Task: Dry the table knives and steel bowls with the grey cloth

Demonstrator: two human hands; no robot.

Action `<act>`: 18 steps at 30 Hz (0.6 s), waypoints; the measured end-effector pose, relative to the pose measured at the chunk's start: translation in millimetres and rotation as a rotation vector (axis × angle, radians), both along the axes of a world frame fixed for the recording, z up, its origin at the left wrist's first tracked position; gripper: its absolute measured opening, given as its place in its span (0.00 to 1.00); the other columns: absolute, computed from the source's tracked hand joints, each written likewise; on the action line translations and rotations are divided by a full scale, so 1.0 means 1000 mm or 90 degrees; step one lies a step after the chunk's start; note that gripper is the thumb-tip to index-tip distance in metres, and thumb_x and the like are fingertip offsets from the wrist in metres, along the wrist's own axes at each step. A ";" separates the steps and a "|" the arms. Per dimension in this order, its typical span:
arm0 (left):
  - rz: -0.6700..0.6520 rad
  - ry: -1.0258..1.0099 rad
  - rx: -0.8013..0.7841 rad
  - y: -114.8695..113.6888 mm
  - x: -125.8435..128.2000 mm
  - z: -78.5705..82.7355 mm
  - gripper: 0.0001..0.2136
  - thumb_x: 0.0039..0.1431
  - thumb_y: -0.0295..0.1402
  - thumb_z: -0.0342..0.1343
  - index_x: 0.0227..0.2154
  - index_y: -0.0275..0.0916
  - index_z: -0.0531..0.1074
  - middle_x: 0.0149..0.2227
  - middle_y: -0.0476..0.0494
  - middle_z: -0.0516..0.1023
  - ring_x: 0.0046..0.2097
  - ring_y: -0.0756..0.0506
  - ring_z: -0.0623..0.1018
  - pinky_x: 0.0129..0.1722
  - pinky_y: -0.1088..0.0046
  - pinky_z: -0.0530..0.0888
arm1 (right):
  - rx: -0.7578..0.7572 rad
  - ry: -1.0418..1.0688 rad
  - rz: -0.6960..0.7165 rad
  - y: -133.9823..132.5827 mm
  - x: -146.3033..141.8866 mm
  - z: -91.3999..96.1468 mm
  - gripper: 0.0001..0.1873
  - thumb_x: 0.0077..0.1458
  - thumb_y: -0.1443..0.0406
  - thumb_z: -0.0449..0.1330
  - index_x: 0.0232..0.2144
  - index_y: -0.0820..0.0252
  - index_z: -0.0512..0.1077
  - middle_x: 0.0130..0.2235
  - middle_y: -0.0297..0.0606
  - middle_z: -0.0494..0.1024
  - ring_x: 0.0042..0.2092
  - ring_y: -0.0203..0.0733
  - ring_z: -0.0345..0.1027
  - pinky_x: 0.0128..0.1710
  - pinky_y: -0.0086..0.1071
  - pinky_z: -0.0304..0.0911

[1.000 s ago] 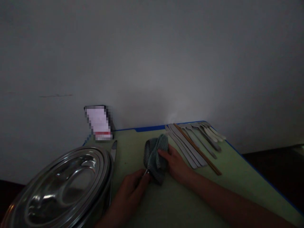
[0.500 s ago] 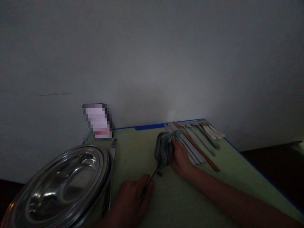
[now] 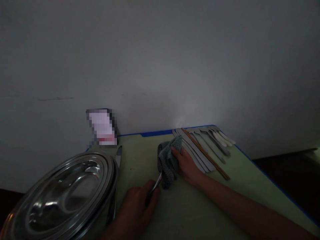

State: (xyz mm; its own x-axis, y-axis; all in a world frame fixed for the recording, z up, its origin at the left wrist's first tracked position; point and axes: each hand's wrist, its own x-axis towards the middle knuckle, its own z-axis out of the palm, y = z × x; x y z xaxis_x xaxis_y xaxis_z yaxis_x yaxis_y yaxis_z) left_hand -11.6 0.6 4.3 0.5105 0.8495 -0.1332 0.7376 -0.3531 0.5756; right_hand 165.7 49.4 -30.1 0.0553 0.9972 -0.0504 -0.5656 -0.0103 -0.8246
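Nearest: left hand (image 3: 136,206), low at centre, fingers curled and pinching the handle of a thin metal utensil (image 3: 157,184). Which kind of utensil cannot be told; its far end is hidden.

Left of that hand: a large polished steel lid (image 3: 62,196), domed. A knife (image 3: 118,156) lies just beside its far rim.

Mid-field: the utensil's far end runs into a bunched grey-green cloth (image 3: 167,164). Right hand (image 3: 187,165) grips the cloth, fingers pressed together around it and the metal inside. Cloth sits on the green surface (image 3: 200,206), near centre.

Judgement: wiping step in hand, one piece being rubbed inside the cloth. A next move would call for a firm hold on the handle while cloth and metal slide apart along the shaft.

Beyond the right hand: a row of cutlery (image 3: 200,148) side by side, with chopsticks (image 3: 207,156) lying across it. Far left, against the wall, a blurred-out card (image 3: 102,128).
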 end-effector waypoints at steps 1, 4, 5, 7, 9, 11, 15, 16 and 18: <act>0.001 -0.001 -0.003 0.000 0.000 0.000 0.13 0.64 0.36 0.40 0.31 0.39 0.68 0.24 0.48 0.75 0.26 0.47 0.75 0.26 0.75 0.64 | 0.006 -0.001 0.001 0.000 0.000 -0.001 0.11 0.49 0.58 0.62 0.35 0.55 0.73 0.36 0.32 0.79 0.41 0.39 0.71 0.44 0.33 0.62; 0.003 -0.003 0.002 0.000 -0.001 0.001 0.13 0.64 0.36 0.40 0.32 0.40 0.68 0.25 0.47 0.75 0.27 0.47 0.76 0.27 0.74 0.64 | 0.017 0.004 0.007 0.001 0.000 -0.003 0.10 0.51 0.58 0.61 0.35 0.56 0.73 0.36 0.33 0.79 0.41 0.39 0.71 0.44 0.33 0.62; 0.002 0.000 0.006 0.000 -0.001 0.001 0.13 0.64 0.36 0.40 0.31 0.40 0.68 0.25 0.47 0.76 0.27 0.46 0.76 0.27 0.74 0.64 | 0.018 0.004 0.008 0.001 0.000 -0.004 0.10 0.51 0.58 0.61 0.35 0.56 0.73 0.36 0.33 0.79 0.41 0.39 0.71 0.44 0.33 0.62; -0.001 0.008 0.012 0.000 0.000 0.001 0.13 0.64 0.36 0.41 0.30 0.39 0.68 0.24 0.47 0.75 0.26 0.46 0.76 0.26 0.73 0.63 | 0.016 0.002 0.010 0.002 0.000 -0.005 0.10 0.51 0.58 0.61 0.35 0.55 0.73 0.37 0.33 0.79 0.42 0.39 0.71 0.44 0.32 0.63; -0.008 0.010 0.008 0.000 0.000 0.001 0.13 0.63 0.36 0.41 0.30 0.39 0.68 0.23 0.47 0.74 0.26 0.46 0.75 0.26 0.73 0.63 | 0.007 0.005 0.012 0.002 0.000 -0.005 0.10 0.50 0.58 0.61 0.35 0.55 0.73 0.37 0.33 0.79 0.42 0.39 0.71 0.43 0.32 0.63; -0.012 0.004 -0.003 0.000 -0.001 0.000 0.13 0.64 0.36 0.40 0.31 0.39 0.67 0.24 0.47 0.74 0.26 0.46 0.75 0.26 0.74 0.63 | 0.005 0.006 0.015 0.002 0.000 -0.005 0.11 0.50 0.57 0.61 0.35 0.55 0.73 0.37 0.33 0.79 0.42 0.40 0.71 0.43 0.32 0.64; -0.020 0.016 -0.002 0.000 -0.002 -0.001 0.13 0.64 0.36 0.38 0.32 0.39 0.67 0.25 0.46 0.75 0.27 0.46 0.76 0.27 0.73 0.64 | 0.009 -0.001 0.011 0.001 0.000 -0.004 0.11 0.49 0.58 0.62 0.35 0.54 0.73 0.37 0.32 0.79 0.41 0.40 0.71 0.44 0.33 0.63; -0.021 0.023 0.001 0.000 -0.002 -0.001 0.14 0.64 0.36 0.38 0.32 0.39 0.67 0.25 0.46 0.75 0.27 0.46 0.76 0.27 0.73 0.64 | 0.002 0.007 0.012 0.001 0.000 -0.003 0.11 0.49 0.58 0.63 0.35 0.54 0.73 0.37 0.32 0.79 0.41 0.40 0.71 0.44 0.33 0.63; -0.018 0.036 0.002 0.000 -0.001 -0.001 0.14 0.65 0.36 0.38 0.33 0.39 0.68 0.25 0.46 0.76 0.28 0.45 0.76 0.27 0.73 0.64 | -0.029 0.046 0.001 0.001 -0.001 -0.003 0.11 0.48 0.58 0.63 0.34 0.54 0.73 0.36 0.32 0.79 0.41 0.40 0.72 0.44 0.34 0.64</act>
